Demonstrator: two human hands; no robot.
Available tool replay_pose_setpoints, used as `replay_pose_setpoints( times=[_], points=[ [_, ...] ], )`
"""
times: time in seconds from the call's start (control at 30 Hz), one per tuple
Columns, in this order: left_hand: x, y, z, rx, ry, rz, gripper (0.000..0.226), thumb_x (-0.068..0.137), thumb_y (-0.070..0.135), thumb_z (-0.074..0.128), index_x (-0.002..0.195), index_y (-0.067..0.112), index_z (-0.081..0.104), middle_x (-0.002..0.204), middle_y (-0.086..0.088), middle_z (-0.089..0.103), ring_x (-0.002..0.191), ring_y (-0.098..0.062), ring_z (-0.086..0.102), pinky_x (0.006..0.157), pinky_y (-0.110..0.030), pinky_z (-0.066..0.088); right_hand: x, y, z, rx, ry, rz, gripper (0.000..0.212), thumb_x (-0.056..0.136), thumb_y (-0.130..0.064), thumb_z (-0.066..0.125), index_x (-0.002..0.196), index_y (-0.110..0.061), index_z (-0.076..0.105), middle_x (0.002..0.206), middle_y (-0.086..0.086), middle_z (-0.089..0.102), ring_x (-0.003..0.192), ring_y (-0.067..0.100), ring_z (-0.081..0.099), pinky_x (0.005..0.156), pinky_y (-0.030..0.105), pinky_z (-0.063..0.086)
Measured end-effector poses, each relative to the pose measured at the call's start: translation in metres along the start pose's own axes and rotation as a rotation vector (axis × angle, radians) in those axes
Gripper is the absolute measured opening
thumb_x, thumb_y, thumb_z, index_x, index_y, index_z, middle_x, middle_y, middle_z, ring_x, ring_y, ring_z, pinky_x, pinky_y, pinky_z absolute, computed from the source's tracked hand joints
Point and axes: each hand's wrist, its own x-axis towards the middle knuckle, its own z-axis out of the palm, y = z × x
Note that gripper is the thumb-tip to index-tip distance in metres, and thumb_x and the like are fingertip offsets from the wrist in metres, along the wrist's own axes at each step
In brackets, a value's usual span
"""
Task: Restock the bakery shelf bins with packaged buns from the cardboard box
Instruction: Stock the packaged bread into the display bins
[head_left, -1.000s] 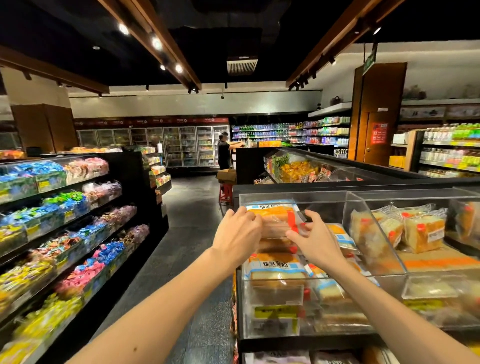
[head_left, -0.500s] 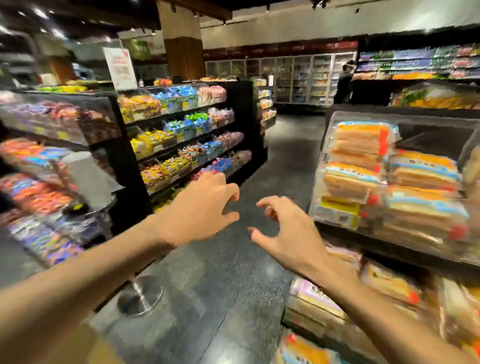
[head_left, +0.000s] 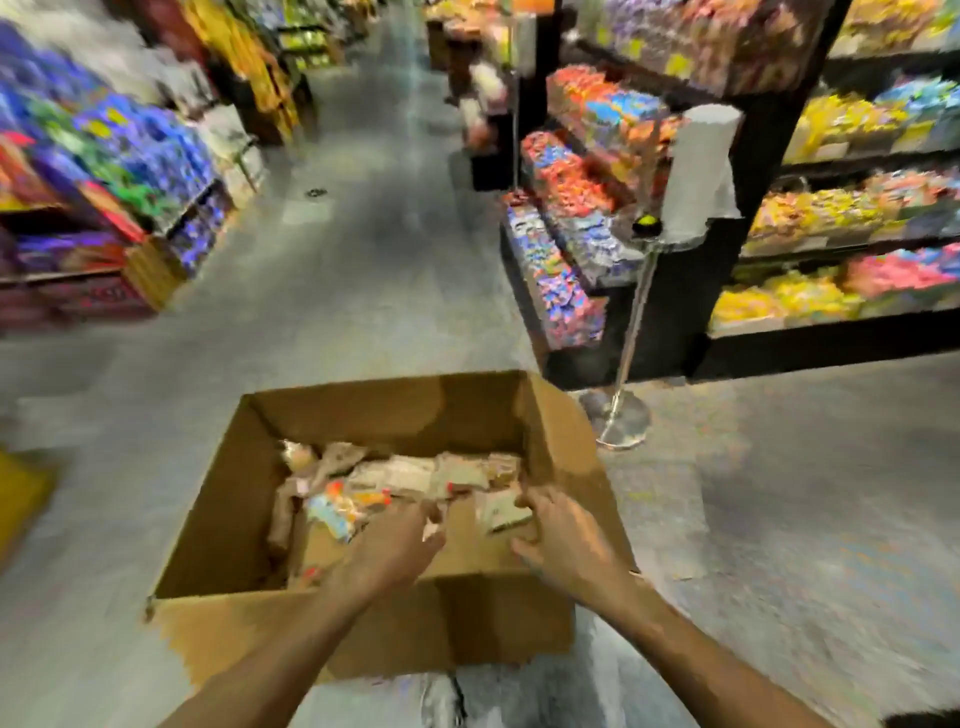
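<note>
Cardboard box (head_left: 244, 525) on the floor (head_left: 779, 519), open top, long axis running left-right. Packaged buns (head_left: 400, 475) piled along its far wall, lying flat at mixed angles; blur hides their individual orientation. Left hand (head_left: 387, 553) inside near the front wall, fingers spread, holding nothing. Right hand (head_left: 566, 540) at the right wall, fingers curled on one pack (head_left: 501, 512); can't tell if gripped.

My left hand (head_left: 387, 545) bare: no glove, ring or watch. Right hand (head_left: 566, 540) same. Both forearms bare, no sleeves in view, entering frame from 6 o'clock. Grey fabric, likely my trousers (head_left: 519, 696), at 6 o'clock; blurred.
</note>
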Motion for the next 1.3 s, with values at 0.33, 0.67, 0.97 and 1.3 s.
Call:
replay_pose_setpoints(
  times=[0.33,0.67,0.97,1.3],
  points=[
    [0.096,-0.200,0.084,-0.404,-0.258,-0.569,0.026,0.091,0.036,0.064,0.114,0.021,0.063,0.120,-0.004,0.063,0.112,-0.023,0.057,0.096,-0.033,0.047,0.191,-0.037,0.137,0.227,-0.386,0.371,0.052,0.093,-0.035,0.067,0.136,-0.014,0.049,0.136,0.002,0.056,0.119,0.018,0.054,0.094,0.028,0.045],
    [0.214,-0.310,0.128,-0.855,-0.076,-0.996,0.038,0.092,0.029,0.068,0.122,0.009,0.056,0.117,-0.010,0.063,0.108,-0.029,0.060,0.084,-0.031,0.043,0.339,-0.010,0.263,0.527,-0.383,0.689,0.062,0.084,-0.058,0.069,0.133,-0.021,0.057,0.138,-0.001,0.055,0.131,0.023,0.048,0.108,0.032,0.035],
    [0.269,-0.352,0.191,-1.187,0.285,-1.381,0.086,0.055,0.048,0.091,0.116,0.013,0.042,0.111,-0.008,0.065,0.099,-0.027,0.066,0.088,-0.047,0.056,0.405,0.012,0.345,0.897,-0.350,1.025,0.064,0.078,-0.072,0.064,0.126,-0.030,0.054,0.115,0.001,0.066,0.093,0.018,0.065,0.069,0.028,0.054],
    [0.267,-0.349,0.206,-1.433,0.196,-1.311,0.025,0.075,0.023,0.087,0.090,0.015,0.069,0.095,-0.008,0.076,0.083,-0.023,0.073,0.069,-0.033,0.059,0.418,0.016,0.368,0.935,-0.424,1.119,0.045,0.079,-0.069,0.064,0.084,-0.024,0.061,0.076,-0.003,0.054,0.064,0.010,0.050,0.062,0.025,0.038]
  ],
)
